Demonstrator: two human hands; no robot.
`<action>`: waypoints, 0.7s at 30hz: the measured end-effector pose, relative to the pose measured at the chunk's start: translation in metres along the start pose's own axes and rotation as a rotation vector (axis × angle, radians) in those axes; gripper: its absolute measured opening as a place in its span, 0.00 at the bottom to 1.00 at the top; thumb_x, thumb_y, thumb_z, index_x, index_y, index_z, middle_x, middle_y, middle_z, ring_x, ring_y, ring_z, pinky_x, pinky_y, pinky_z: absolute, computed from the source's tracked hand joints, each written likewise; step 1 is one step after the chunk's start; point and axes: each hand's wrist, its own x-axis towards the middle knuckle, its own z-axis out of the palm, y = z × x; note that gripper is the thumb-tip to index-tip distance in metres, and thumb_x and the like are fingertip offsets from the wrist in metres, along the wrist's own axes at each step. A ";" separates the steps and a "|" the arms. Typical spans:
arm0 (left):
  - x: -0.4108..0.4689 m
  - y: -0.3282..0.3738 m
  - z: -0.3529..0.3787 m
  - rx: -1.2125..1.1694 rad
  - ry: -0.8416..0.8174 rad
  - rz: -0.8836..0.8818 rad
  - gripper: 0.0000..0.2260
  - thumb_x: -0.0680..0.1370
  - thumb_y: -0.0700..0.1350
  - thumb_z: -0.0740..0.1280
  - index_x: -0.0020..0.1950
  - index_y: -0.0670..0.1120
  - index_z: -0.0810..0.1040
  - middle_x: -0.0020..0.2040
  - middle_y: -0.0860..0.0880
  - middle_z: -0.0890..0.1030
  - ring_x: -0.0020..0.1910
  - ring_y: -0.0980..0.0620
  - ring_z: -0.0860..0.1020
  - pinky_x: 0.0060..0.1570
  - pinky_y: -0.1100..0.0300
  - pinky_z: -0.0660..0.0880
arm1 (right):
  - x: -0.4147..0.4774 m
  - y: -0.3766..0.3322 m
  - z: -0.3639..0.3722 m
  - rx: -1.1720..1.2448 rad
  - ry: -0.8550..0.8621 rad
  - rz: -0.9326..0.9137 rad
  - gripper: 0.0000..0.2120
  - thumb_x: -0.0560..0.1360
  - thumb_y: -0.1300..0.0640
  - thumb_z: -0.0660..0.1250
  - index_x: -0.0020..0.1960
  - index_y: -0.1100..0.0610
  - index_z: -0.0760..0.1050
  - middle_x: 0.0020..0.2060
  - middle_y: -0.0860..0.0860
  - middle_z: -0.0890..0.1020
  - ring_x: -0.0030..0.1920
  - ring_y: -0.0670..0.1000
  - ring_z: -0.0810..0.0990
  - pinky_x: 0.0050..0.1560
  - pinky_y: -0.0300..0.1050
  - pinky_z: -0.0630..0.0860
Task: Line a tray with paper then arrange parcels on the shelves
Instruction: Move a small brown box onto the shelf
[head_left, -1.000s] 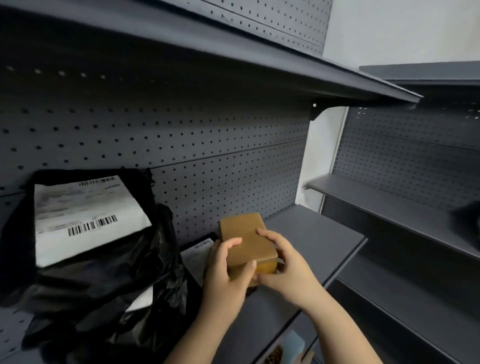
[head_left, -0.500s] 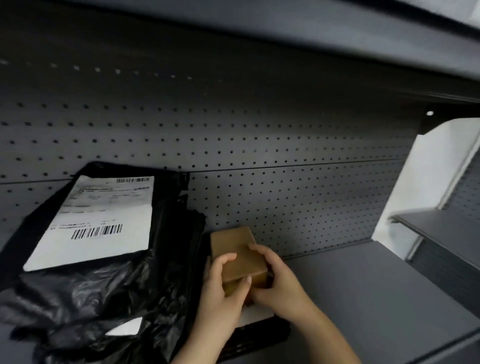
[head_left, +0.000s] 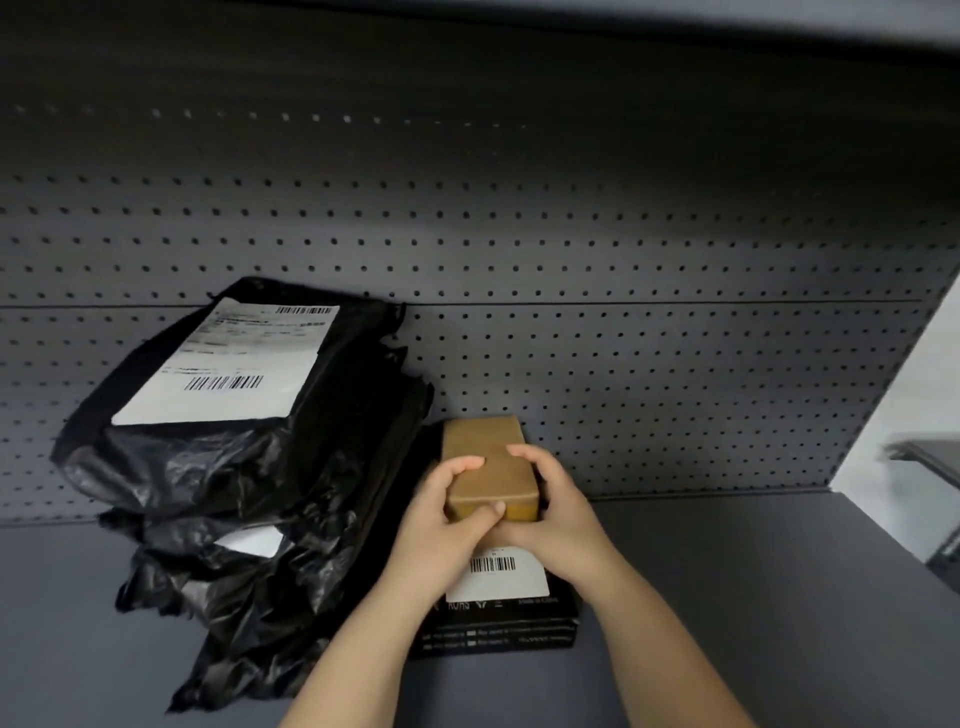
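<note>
a small brown box sits on top of flat black boxes on the grey shelf. its far end is close to the back wall with holes. both hands hold the brown box at its near end. the left hand wraps the left side, with its fingers over the top and its thumb on the front face. the right hand wraps the right side, with its fingers curled over the top edge. both hands are closed around the box.

the flat black boxes lie stacked under the brown box. the top one has a white label with a barcode on it, partly hidden by the hands. there is small white writing along the front edges, too small to read.

just to the left, touching the flat boxes, is a pile of black plastic bags. the biggest bag leans on the back wall and has a big white label with barcodes. another bit of white paper peeks out lower in the pile.

the underside of another shelf is above. far right, a bit of another shelf shows, blurry.
</note>
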 end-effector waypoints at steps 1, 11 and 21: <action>-0.001 0.000 0.000 0.017 0.001 0.005 0.20 0.73 0.44 0.74 0.62 0.59 0.75 0.58 0.55 0.77 0.54 0.61 0.76 0.52 0.67 0.74 | -0.002 -0.001 0.000 -0.006 0.001 -0.008 0.39 0.59 0.52 0.81 0.64 0.34 0.67 0.65 0.47 0.72 0.61 0.46 0.76 0.61 0.46 0.76; -0.026 0.012 -0.006 0.101 0.068 0.082 0.24 0.72 0.45 0.76 0.64 0.59 0.74 0.66 0.57 0.72 0.65 0.61 0.70 0.68 0.55 0.69 | -0.031 -0.014 -0.017 -0.075 0.055 -0.113 0.32 0.66 0.52 0.77 0.64 0.34 0.69 0.63 0.32 0.68 0.69 0.45 0.63 0.70 0.52 0.67; -0.090 0.030 -0.017 0.027 0.068 0.122 0.22 0.73 0.48 0.75 0.61 0.66 0.73 0.64 0.67 0.74 0.67 0.64 0.69 0.65 0.60 0.72 | -0.093 -0.042 -0.027 0.106 -0.015 -0.156 0.30 0.67 0.55 0.77 0.61 0.30 0.71 0.63 0.34 0.72 0.61 0.31 0.69 0.60 0.38 0.71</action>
